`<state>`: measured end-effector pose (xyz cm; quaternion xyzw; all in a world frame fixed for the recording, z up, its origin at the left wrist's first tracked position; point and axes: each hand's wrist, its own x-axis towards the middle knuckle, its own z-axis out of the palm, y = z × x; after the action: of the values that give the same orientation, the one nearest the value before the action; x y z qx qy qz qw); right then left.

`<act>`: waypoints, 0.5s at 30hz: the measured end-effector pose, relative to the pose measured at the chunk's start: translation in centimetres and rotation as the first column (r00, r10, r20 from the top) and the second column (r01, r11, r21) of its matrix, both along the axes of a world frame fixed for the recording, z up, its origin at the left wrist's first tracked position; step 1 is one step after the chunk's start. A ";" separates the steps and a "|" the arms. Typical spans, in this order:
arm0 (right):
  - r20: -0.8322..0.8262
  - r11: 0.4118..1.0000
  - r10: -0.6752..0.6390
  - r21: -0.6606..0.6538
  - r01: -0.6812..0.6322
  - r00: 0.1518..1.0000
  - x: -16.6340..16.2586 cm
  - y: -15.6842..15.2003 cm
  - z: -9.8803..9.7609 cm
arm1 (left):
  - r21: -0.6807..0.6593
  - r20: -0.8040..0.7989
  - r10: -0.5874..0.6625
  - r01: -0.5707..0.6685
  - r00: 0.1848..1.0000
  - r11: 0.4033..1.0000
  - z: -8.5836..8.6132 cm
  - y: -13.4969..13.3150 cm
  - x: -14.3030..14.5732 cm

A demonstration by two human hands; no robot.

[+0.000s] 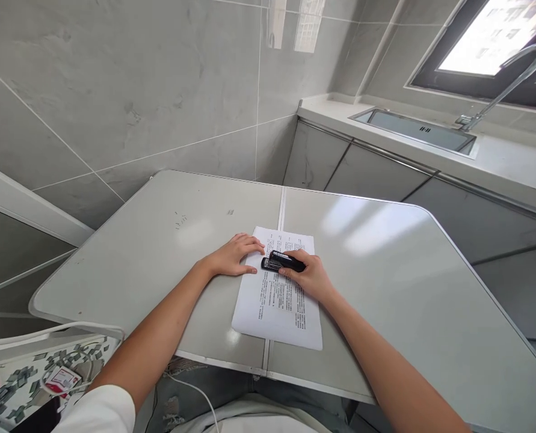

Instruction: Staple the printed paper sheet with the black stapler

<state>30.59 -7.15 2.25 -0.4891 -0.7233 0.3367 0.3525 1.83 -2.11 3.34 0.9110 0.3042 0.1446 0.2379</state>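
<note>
A printed sheet of paper lies on the grey folding table, across its middle seam. My right hand is closed around a black stapler that rests on the upper part of the sheet, pointing left. My left hand lies flat on the sheet's upper left edge, fingers stretched out and together, fingertips close to the stapler's nose.
A tiled wall stands behind the table. To the right runs a counter with a steel sink and a curved tap under a window. At lower left sits a patterned surface with a white cable.
</note>
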 end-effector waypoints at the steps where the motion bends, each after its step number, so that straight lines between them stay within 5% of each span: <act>1: 0.008 1.000 0.007 -0.002 -0.007 1.000 -0.1 0.0 0.0 | 0.016 -0.002 0.026 -0.026 1.000 1.000 0.0 0.0 0.1; 9: 0.004 0.997 0.055 -0.061 -0.055 0.998 -0.1 0.0 0.1 | 0.088 0.004 0.018 -0.018 1.000 0.996 -0.2 -0.6 1.4; 12: -0.239 0.961 0.206 -0.135 -0.243 0.949 1.6 0.9 0.7 | 0.069 0.009 0.022 -0.023 1.000 0.997 -0.2 -0.6 1.8; 15: -0.527 0.889 0.244 -0.214 -0.406 0.814 3.9 1.9 1.1 | 0.004 0.002 0.025 -0.025 1.000 1.000 -0.3 -0.4 2.0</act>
<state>34.47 -5.21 3.37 -0.3059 -0.6209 0.6161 0.3759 3.83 -2.48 3.07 0.9075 0.3151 0.1493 0.2344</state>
